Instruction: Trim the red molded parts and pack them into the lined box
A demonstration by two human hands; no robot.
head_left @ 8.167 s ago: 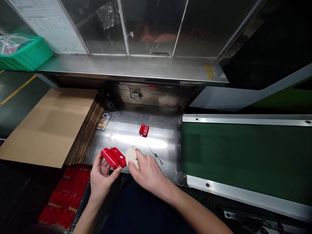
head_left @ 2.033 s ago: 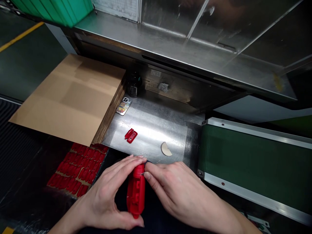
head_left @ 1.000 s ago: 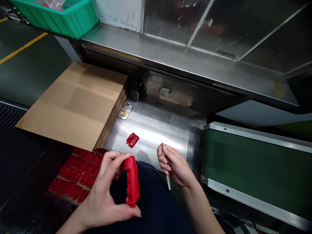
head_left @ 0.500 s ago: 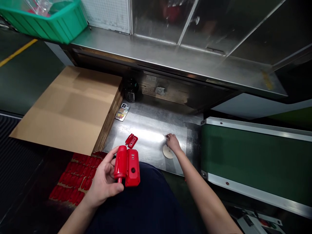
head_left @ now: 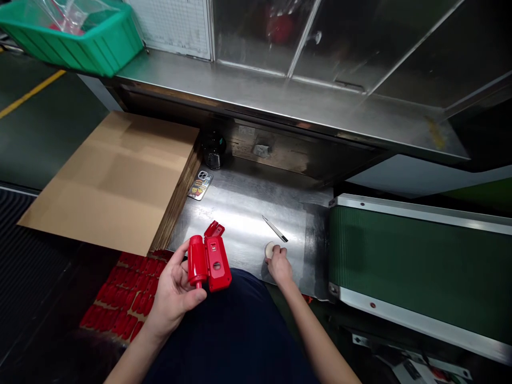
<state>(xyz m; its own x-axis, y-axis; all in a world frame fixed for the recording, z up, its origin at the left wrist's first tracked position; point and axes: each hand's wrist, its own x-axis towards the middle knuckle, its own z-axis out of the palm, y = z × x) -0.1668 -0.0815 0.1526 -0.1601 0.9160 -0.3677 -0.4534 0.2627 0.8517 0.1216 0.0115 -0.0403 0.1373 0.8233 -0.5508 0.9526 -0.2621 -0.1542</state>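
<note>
My left hand (head_left: 173, 288) grips a glossy red plastic part (head_left: 197, 261), its fingers round the cylinder side and thumb at the lower end. The part has a flat panel with a round hole and a small slot. A smaller red piece (head_left: 216, 229) lies on the metal table just beyond it. My right hand (head_left: 279, 264) pinches a round off-white pad (head_left: 269, 249) by its edge, low over the table. Above that hand, a slim pointed tool (head_left: 274, 228) with a dark end lies on the metal.
Cardboard sheets (head_left: 116, 181) are stacked at left, with rows of red parts (head_left: 116, 304) below. A phone (head_left: 200, 185) and a dark jar (head_left: 213, 151) stand near the back. A green conveyor belt (head_left: 416, 266) runs at right; a green bin (head_left: 80, 45) sits on the upper shelf (head_left: 240, 85).
My right hand has let go of the slim tool, moved down toward me and taken the round pad. The red part in my left hand has tilted slightly.
</note>
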